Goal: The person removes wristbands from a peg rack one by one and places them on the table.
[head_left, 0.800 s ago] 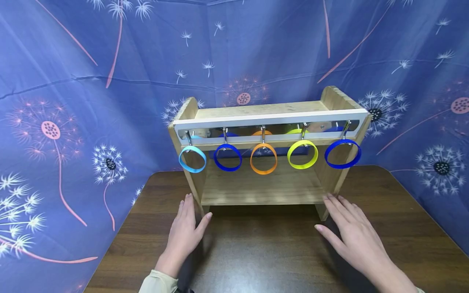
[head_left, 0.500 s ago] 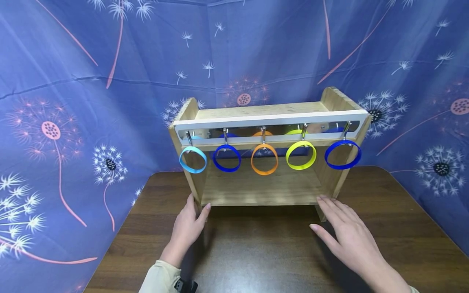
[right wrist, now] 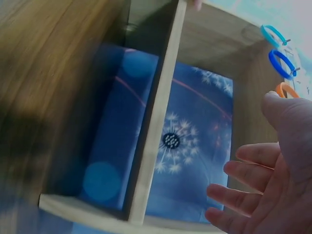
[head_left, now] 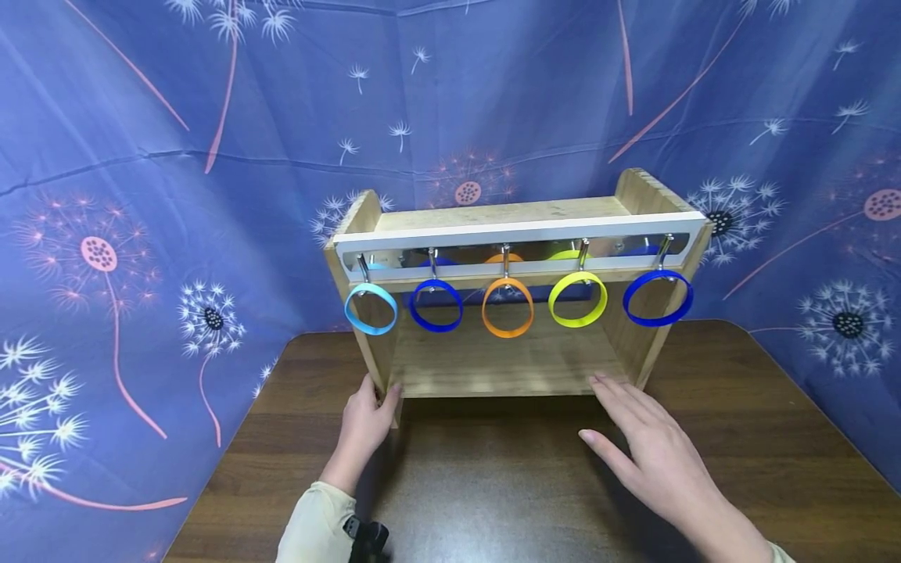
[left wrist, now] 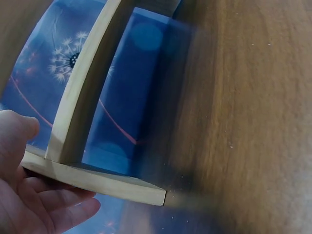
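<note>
A small wooden shelf stands on the table. My left hand holds its left side panel near the bottom, thumb inside and fingers along the outer face. My right hand is in front of the shelf's lower right part, fingers extended and holding nothing; in the right wrist view the fingers are spread apart. From hooks on the white front rail hang a light blue ring, a dark blue ring, an orange ring, a yellow ring and another dark blue ring.
The brown wooden table extends in front of the shelf and to both sides. Behind it hangs a blue cloth with a dandelion print. A black device sits at the left wrist.
My left hand has moved up to the left panel, its thumb and fingers now around it. My right hand has shifted left, away from the right panel.
</note>
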{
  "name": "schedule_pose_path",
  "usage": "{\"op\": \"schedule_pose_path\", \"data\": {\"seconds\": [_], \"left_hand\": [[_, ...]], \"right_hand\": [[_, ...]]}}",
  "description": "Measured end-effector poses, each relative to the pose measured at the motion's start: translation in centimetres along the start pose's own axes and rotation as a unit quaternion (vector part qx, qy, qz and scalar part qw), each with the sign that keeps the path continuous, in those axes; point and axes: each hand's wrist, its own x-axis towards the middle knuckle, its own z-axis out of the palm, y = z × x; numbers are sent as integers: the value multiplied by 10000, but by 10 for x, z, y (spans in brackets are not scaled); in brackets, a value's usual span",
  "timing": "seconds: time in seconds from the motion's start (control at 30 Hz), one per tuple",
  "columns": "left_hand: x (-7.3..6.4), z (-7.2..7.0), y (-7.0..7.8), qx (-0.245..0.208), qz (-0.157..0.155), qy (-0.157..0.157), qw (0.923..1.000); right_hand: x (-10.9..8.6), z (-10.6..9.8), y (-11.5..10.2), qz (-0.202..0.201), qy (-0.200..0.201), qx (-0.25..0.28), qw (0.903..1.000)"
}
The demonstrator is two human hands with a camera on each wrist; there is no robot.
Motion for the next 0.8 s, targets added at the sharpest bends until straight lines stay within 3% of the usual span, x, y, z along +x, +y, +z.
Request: {"op": "schedule_pose_path", "data": {"seconds": [0.13, 0.43, 0.8], "left_hand": [[6, 3, -1, -34, -180, 49, 9998], [13, 8, -5, -39, -247, 313, 9992], [17, 6, -3, -308, -585, -141, 9977]], "right_hand": [[4, 2, -8, -17, 61, 161, 9999], [13, 4, -22, -145, 145, 270, 9994], [28, 7, -40, -345, 309, 651, 9968]]}}
